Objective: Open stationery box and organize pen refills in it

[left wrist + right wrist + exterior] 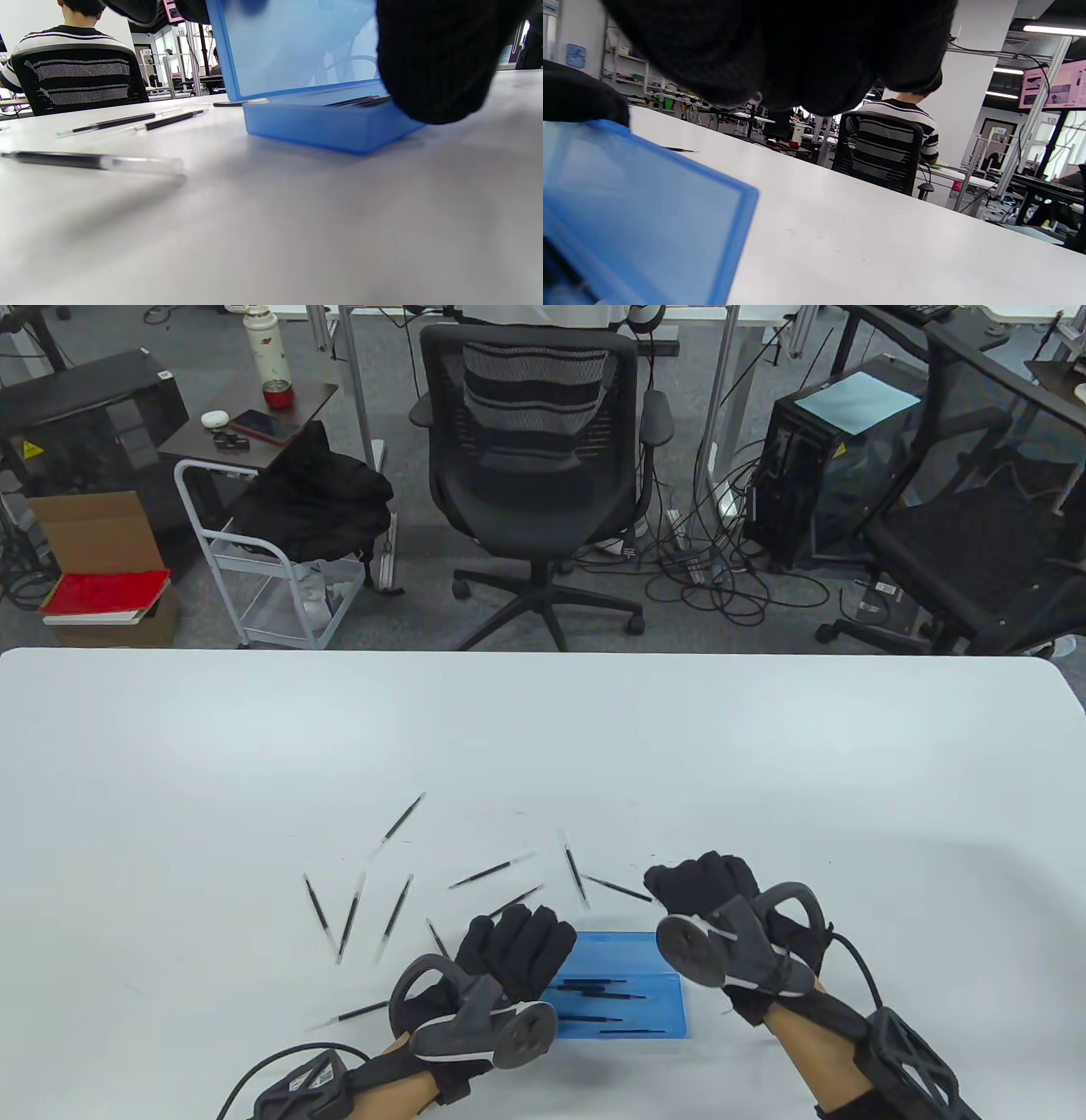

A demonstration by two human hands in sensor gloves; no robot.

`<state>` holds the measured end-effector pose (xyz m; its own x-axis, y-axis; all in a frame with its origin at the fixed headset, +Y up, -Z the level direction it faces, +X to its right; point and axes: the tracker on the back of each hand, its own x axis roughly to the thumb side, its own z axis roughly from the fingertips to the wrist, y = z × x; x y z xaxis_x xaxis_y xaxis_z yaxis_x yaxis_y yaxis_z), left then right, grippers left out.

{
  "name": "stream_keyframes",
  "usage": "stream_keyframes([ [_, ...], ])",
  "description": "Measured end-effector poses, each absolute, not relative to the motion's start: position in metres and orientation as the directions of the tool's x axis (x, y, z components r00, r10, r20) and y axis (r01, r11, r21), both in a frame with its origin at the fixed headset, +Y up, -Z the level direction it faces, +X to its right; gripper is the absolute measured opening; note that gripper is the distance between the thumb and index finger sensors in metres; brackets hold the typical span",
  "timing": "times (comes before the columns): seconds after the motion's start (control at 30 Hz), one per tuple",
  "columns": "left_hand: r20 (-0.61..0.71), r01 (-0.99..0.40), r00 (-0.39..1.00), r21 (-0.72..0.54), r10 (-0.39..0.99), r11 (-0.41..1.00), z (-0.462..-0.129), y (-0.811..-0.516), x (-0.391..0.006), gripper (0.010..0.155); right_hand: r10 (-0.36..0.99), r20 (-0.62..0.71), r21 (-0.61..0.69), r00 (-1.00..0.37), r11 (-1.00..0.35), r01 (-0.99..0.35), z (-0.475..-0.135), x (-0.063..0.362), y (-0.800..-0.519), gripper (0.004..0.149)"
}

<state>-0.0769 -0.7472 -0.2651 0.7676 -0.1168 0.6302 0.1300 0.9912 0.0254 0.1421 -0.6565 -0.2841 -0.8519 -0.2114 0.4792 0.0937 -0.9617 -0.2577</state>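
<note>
The blue stationery box point(673, 1011) lies open near the table's front edge, with several black pen refills point(594, 984) inside. My left hand point(524, 935) grips its raised lid point(297, 46), thumb point(432, 63) in front. Several loose refills point(396, 906) are scattered on the white table left of and behind the box. My right hand point(674, 886) hovers curled just behind the box's right end. Its fingertips meet the end of one refill point(618, 889), and they seem to pinch it. In the right wrist view the fingers point(780, 51) fill the top and the lid point(640, 203) shows at lower left.
One refill point(352, 1012) lies left of my left wrist, and another point(403, 817) lies farthest back. Beyond the table's far edge stands a black office chair point(534, 449) with a person sitting in it. A cart point(271, 560) and computer towers are on the floor.
</note>
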Motion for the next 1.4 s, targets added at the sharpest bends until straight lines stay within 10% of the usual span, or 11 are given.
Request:
stream_keyframes([
  [0.8, 0.622, 0.147, 0.772, 0.021, -0.128, 0.989, -0.266, -0.746, -0.076, 0.116, -0.288, 0.624, -0.227, -0.727, -0.956, 0.184, -0.238, 0.114, -0.74, 0.056],
  [1.4, 0.619, 0.154, 0.772, 0.034, -0.142, 0.987, -0.265, -0.746, -0.075, 0.116, -0.202, 0.612, -0.297, -0.765, -0.955, 0.014, -0.229, 0.128, -0.717, 0.061],
])
